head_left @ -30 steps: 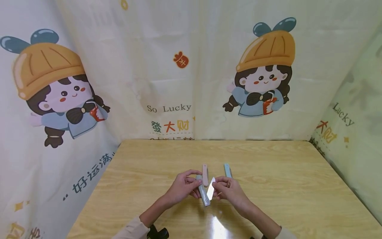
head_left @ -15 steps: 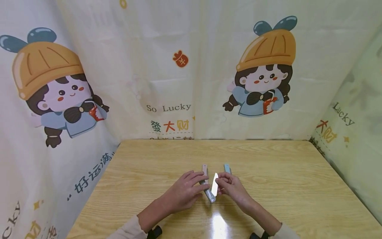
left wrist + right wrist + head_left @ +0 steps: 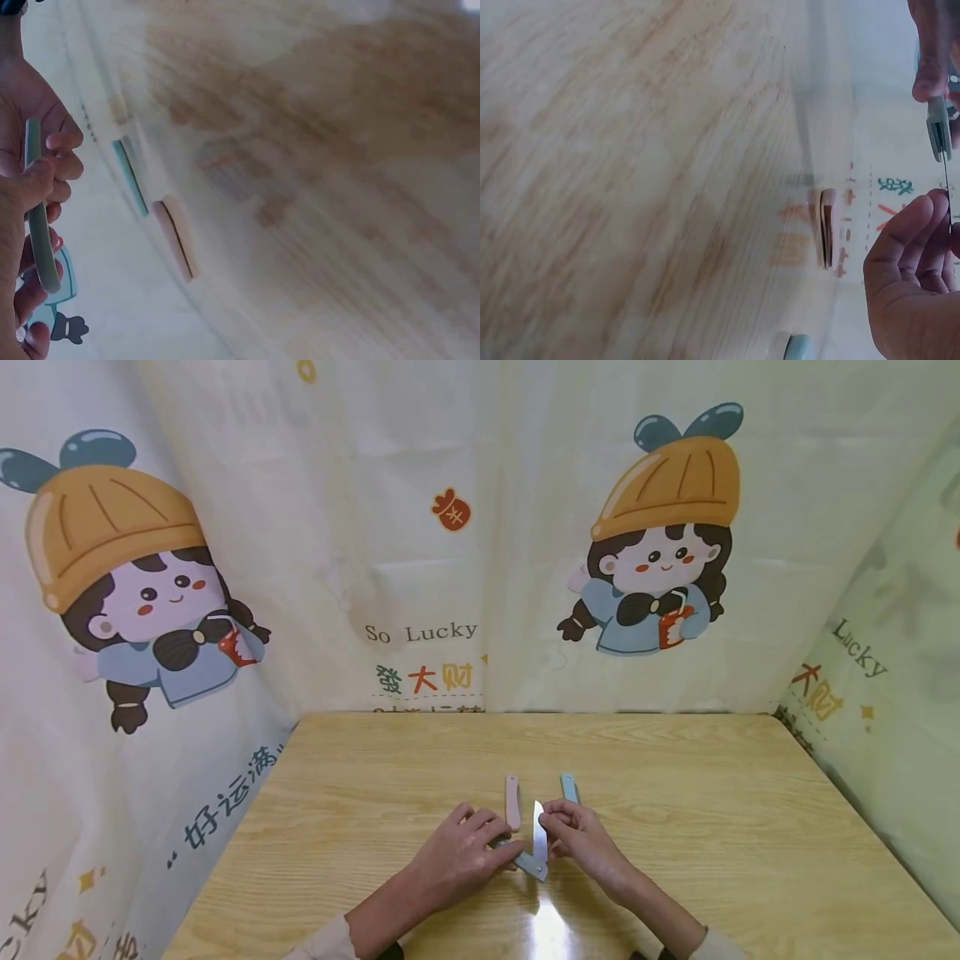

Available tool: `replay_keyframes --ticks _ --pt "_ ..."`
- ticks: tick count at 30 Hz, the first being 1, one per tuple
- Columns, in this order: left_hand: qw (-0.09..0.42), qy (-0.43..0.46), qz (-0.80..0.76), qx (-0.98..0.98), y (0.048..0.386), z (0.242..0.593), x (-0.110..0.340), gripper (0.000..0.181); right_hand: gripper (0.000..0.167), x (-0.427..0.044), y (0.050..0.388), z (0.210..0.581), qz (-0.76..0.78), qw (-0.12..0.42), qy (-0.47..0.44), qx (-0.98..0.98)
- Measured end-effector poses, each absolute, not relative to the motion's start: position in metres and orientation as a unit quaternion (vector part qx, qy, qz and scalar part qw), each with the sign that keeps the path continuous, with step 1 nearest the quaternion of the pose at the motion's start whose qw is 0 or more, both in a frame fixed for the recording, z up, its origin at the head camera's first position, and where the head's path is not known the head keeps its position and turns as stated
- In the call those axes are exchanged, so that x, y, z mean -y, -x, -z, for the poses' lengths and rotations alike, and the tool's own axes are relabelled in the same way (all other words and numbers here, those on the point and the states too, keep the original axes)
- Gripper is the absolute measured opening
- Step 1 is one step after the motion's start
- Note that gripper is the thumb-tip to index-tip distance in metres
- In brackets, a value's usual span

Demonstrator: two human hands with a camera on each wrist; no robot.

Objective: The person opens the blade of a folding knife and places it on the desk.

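A folding knife with a grey-green handle (image 3: 532,864) is partly unfolded in front of me, above the table. My left hand (image 3: 467,853) grips the handle, its fingers covering the rear end. The thin shiny blade (image 3: 539,837) stands at a sharp angle to the handle, and my right hand (image 3: 587,842) pinches it near its tip between thumb and fingers. In the left wrist view the handle (image 3: 45,247) appears edge-on under the left thumb. The right wrist view shows the handle's slotted end (image 3: 937,135), with the blade seen edge-on.
Just beyond the hands lie a pink folded knife (image 3: 512,802) and a light blue one (image 3: 569,788), the latter partly behind the right hand. The wooden table (image 3: 375,777) ends at a printed curtain (image 3: 525,677) at the back and sides.
My left hand has shifted its grip and now lies over the handle, which has swung further left. The angle between handle and blade has widened. My right hand keeps its pinch on the blade.
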State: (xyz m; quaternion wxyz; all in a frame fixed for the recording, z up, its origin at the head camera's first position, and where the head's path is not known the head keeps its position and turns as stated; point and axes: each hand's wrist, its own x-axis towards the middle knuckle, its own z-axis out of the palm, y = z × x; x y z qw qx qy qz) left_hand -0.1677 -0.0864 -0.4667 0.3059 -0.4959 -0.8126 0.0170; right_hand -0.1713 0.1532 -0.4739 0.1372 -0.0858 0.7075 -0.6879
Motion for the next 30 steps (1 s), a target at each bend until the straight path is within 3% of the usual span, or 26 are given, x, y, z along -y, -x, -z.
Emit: replay_keyframes --ticks 14,19,24,30 --pt "0.344 0.418 0.026 0.840 0.159 0.481 0.091 0.029 0.028 -0.161 0.179 0.480 0.710 0.128 0.052 -0.691" --pt "0.337 0.370 0.055 0.864 0.156 0.482 0.090 0.027 0.023 -0.159 0.178 0.483 0.719 0.122 0.027 -0.684" --pt "0.294 0.321 0.078 0.897 0.155 0.479 0.088 0.025 0.022 -0.155 0.178 0.483 0.717 0.105 -0.006 -0.690" --pt "0.184 0.272 0.089 0.940 0.152 0.466 0.084 0.032 0.028 -0.149 0.178 0.482 0.714 0.094 -0.039 -0.692"
